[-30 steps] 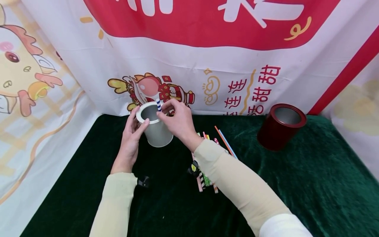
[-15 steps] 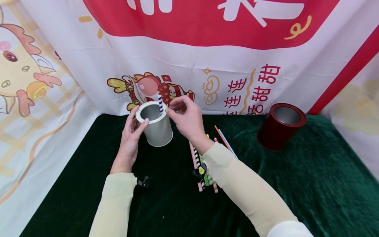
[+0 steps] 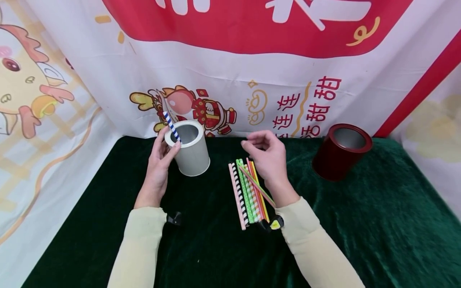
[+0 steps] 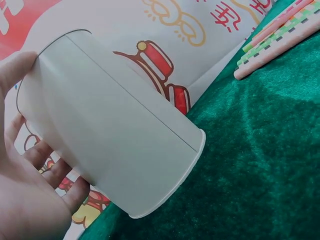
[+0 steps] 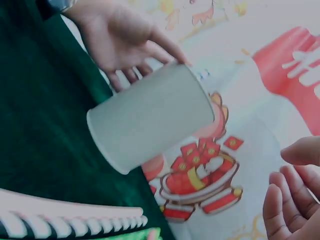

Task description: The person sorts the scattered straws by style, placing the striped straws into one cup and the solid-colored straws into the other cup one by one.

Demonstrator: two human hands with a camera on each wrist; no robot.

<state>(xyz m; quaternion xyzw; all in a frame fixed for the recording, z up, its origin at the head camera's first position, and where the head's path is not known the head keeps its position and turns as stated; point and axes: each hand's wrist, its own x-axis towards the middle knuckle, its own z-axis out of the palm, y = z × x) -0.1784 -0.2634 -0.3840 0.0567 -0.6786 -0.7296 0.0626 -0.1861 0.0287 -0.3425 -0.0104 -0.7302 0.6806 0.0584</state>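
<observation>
My left hand (image 3: pixel 156 168) grips the left side of a pale grey cylindrical canister (image 3: pixel 192 160), with the thumb at its white rim and the fingers along its wall. The canister (image 4: pixel 120 125) looks plain in the left wrist view. A blue-and-white striped paper straw (image 3: pixel 171 125) stands in it, leaning left against the rim. My right hand (image 3: pixel 268 160) hovers to the right, over the far end of a row of paper straws (image 3: pixel 248 196). Its fingers are loosely bent with nothing between them, as the right hand (image 5: pixel 300 195) shows in the right wrist view.
The straws are pink, black-and-white, green, orange and yellow, with one green-and-pink straw (image 3: pixel 257 186) lying across the others. A dark red canister (image 3: pixel 325 160) stands at the back right of the green cloth (image 3: pixel 360 228). A printed curtain (image 3: pixel 216 68) hangs behind the cloth.
My right hand has let go of the blue-striped straw and moved right, away from the canister, to over the straws. That straw has tipped to the left side of the rim. My left hand keeps its grip.
</observation>
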